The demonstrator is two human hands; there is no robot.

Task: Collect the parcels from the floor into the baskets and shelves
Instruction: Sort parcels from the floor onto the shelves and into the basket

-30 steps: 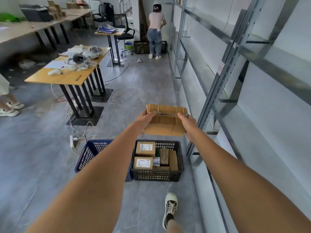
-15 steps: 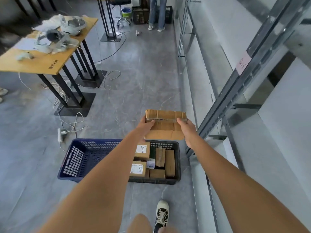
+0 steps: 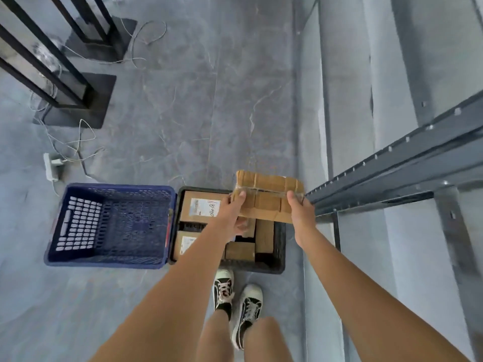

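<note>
I hold a flat brown cardboard parcel point(image 3: 266, 195) with clear tape across it, above the far right corner of the black basket point(image 3: 279, 257). My left hand point(image 3: 232, 212) grips its left edge, thumb on top. My right hand point(image 3: 300, 211) grips its right edge the same way. The black basket holds several brown parcels, two with white labels point(image 3: 203, 207). The blue basket point(image 3: 109, 226) stands empty directly to its left, touching it.
Grey metal shelving point(image 3: 392, 158) runs along the right, its post close to my right hand. Black table legs and base plates point(image 3: 78, 100) stand at the upper left. Loose cables and a white power strip point(image 3: 51, 165) lie behind the blue basket. My feet point(image 3: 237, 301) are in front of the black basket.
I have stepped up to the baskets and my view has tilted down. The parcel, still held in both hands, has come over the black basket.
</note>
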